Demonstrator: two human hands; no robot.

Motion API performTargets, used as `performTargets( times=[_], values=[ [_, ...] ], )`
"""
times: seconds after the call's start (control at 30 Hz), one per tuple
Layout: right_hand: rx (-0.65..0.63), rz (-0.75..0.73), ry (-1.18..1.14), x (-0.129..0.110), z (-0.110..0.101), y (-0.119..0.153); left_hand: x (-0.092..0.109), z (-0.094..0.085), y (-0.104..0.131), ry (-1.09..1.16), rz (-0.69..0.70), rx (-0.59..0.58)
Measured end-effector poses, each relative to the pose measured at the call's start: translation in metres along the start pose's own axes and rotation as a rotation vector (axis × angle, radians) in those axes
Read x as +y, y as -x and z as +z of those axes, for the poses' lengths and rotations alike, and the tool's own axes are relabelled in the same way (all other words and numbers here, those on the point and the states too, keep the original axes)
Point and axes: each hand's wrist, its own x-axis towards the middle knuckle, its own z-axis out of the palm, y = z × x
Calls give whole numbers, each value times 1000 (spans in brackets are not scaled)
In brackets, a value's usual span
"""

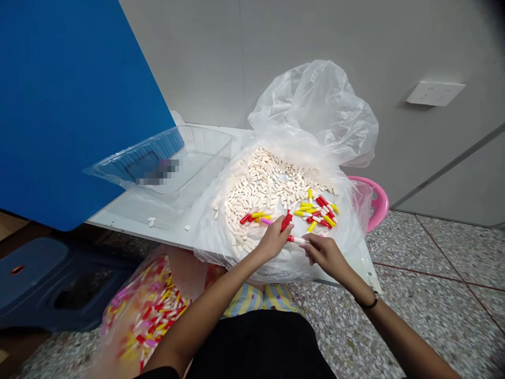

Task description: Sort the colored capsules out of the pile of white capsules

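Note:
My left hand (275, 238) is closed, with a red piece (286, 221) upright between its fingers. Its fingertips also meet the red end of a small red-and-white tube (296, 239). My right hand (321, 249) pinches the pale, see-through end of that same tube. Both hands are over an open plastic bag (221, 239) spread on the table. Inside it lie a heap of small white pieces (252, 192) and a cluster of tubes with red or yellow ends (317, 213). A purple piece (266, 221) lies beside my left hand.
A clear plastic tray (205, 171) stands left on the white table (136, 213). Below, another bag (158, 316) holds many coloured tubes, near a dark blue stool (35, 284). A pink handle (381, 202) sticks out at the right. A blue panel (79, 105) rises at the left.

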Motion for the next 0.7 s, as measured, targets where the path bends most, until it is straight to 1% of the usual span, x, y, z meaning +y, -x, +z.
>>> performTargets(
  times=[0.07, 0.13, 0.2, 0.27, 0.33, 0.4, 0.47, 0.5, 0.53, 0.6, 0.7],
  values=[
    [-100, 119, -141, 1, 0, -1, 1, -2, 4, -135, 84, -11],
    [-150, 221, -269, 5, 2, -7, -2, -2, 7, -227, 111, -51],
    [-151, 298, -336, 10, 4, -15, -7, -2, 5, -314, 97, -47],
    [-108, 322, -294, 16, 4, -27, -12, -3, 1, -403, 78, 19],
    [-19, 267, -139, 23, -1, -39, -17, -7, -4, -455, 75, 113],
    [106, 156, 99, 29, -11, -51, -20, -12, -7, -441, 69, 176],
    [216, 61, 353, 36, -26, -62, -22, -17, -9, -377, 35, 185],
    [251, 36, 467, 39, -34, -68, -22, -19, -9, -332, 15, 180],
    [269, 25, 565, 43, -41, -74, -22, -21, -10, -279, -3, 175],
    [265, 31, 706, 49, -53, -86, -22, -21, -9, -150, -36, 170],
    [203, 26, 834, 58, -61, -104, -22, -19, -8, 53, -70, 150]
  ],
)
